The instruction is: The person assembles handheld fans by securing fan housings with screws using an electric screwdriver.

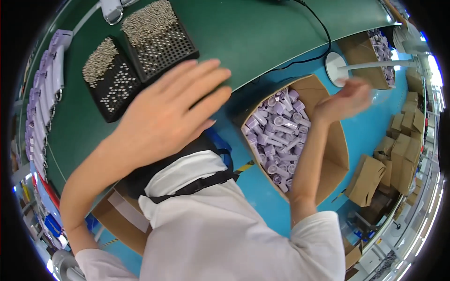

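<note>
My left hand point(171, 110) hovers over the near edge of the green workbench with its fingers stretched out, and I see nothing in it. Just beyond its fingers lie two black perforated trays, a larger one point(169, 52) and a smaller one point(108, 91). Small metal screws point(152, 21) are heaped at their far ends, and more fill some of the holes. Off to the right, my right hand point(344, 100) is raised over the rim of a cardboard box point(335, 154). Motion smears its fingers. Many lilac and white plastic parts point(281, 126) fill the box.
Along the left stands a row of lilac handle-shaped parts point(44, 89). A black cable point(326, 35) hangs over the bench edge near a round white base point(335, 68) with a pole. Another part-filled box point(358, 54) and stacked cartons point(398, 150) stand right. An open carton point(124, 225) sits lower left.
</note>
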A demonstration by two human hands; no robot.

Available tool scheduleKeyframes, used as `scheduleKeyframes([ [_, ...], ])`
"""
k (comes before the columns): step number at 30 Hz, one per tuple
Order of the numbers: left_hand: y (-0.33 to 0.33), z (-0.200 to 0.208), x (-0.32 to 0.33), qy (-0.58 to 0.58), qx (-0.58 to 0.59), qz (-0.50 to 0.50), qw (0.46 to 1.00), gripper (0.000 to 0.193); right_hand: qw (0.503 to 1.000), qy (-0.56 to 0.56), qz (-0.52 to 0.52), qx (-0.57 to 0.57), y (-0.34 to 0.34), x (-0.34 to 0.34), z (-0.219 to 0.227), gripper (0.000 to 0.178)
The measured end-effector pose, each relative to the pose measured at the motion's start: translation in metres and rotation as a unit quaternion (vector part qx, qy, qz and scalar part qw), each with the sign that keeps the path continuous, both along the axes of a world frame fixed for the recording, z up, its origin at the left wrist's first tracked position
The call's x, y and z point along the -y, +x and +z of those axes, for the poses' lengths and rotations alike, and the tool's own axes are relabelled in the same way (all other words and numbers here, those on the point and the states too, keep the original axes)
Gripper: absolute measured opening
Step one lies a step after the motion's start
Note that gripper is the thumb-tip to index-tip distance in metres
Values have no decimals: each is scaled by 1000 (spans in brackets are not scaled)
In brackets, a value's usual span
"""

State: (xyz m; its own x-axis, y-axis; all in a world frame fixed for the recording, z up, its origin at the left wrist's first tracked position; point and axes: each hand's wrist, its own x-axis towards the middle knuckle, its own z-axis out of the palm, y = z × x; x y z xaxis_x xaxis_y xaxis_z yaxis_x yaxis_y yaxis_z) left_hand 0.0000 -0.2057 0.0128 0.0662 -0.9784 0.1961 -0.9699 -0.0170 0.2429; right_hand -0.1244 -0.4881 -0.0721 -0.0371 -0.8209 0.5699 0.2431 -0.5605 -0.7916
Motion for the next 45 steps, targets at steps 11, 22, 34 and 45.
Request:
scheduleKeyframes([
  [11,-10,-36,13,29,-67,67,995,66,720,170,140,-658,-160,-15,-449,43],
  [22,-8,-44,8,-2,-14,99,995,51,497,12,242,-833,-143,-10,-471,69],
  [34,-7,-44,9,0,-2,102,995,51,660,-67,220,-715,-126,18,-383,60],
  [45,-12,-51,-8,-59,-24,68,996,46,496,-124,139,-848,-126,61,-393,77],
])
